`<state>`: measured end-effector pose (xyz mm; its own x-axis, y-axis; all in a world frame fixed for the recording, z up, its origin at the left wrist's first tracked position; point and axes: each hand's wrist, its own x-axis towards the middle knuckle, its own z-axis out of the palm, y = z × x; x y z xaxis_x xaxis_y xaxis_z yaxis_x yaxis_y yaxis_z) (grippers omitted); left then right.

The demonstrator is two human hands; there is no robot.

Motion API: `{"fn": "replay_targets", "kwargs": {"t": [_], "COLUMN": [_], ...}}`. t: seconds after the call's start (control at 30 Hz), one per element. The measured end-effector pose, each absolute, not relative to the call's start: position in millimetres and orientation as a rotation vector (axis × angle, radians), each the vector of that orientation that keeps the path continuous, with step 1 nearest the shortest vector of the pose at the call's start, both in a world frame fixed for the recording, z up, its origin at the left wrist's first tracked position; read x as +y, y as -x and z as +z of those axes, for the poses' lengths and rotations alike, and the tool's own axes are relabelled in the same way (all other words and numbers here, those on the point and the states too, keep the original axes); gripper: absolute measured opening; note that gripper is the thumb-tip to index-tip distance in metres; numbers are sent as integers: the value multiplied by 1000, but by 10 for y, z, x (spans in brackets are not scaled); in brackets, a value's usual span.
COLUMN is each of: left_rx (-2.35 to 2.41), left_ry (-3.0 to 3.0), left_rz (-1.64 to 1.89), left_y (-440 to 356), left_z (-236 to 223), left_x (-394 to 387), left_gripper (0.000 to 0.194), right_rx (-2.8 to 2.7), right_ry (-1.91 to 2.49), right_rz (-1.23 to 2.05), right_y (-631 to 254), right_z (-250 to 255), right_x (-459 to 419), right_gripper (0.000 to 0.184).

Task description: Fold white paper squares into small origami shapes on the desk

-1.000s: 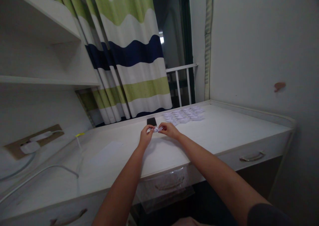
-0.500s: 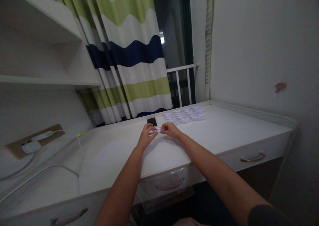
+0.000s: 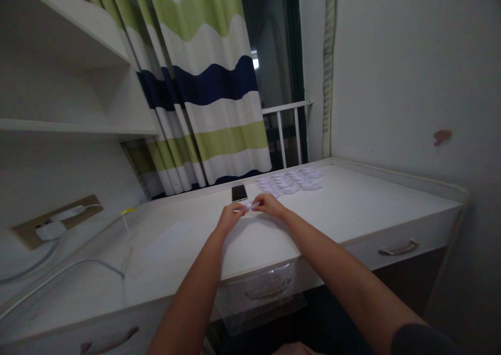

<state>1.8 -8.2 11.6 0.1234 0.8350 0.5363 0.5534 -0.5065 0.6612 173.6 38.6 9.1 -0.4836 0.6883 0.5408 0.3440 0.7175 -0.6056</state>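
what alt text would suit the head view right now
A person's left hand and right hand pinch a small white paper piece over a white desk. Beyond them lie a dark-screened smartphone and rows of folded white pieces.

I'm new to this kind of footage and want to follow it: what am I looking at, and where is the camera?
There is no machine here, just a person working with two bare hands. Every picture comes from one camera worn on that person's head, looking forward and down, so the forearms reach in from the bottom edge.

The left hand and right hand pinch a small white piece of what looks like folded paper between them; its exact shape is too small to tell.

On the white desk, a flat black rectangular phone lies just beyond the hands, rows of white folded pieces lie further back to the right, and a flat white sheet lies to the left.
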Motion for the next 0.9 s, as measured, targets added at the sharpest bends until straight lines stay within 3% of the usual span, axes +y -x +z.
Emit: {"fn": "replay_targets", "kwargs": {"t": [0.7,0.9], "left_rx": [1394,1329], "left_ry": [-1987,-1970], "left_rz": [1358,1374], "left_y": [12,-2], "left_z": [73,69], "left_x": [-7,-9], "left_gripper": [21,21], "right_rx": [-2040,-1957], "right_ry": [785,646], "right_rz": [749,839], "right_y": [-1740,-1721], "right_z": [112,69], "right_x": [374,412], "right_gripper": [19,29]}}
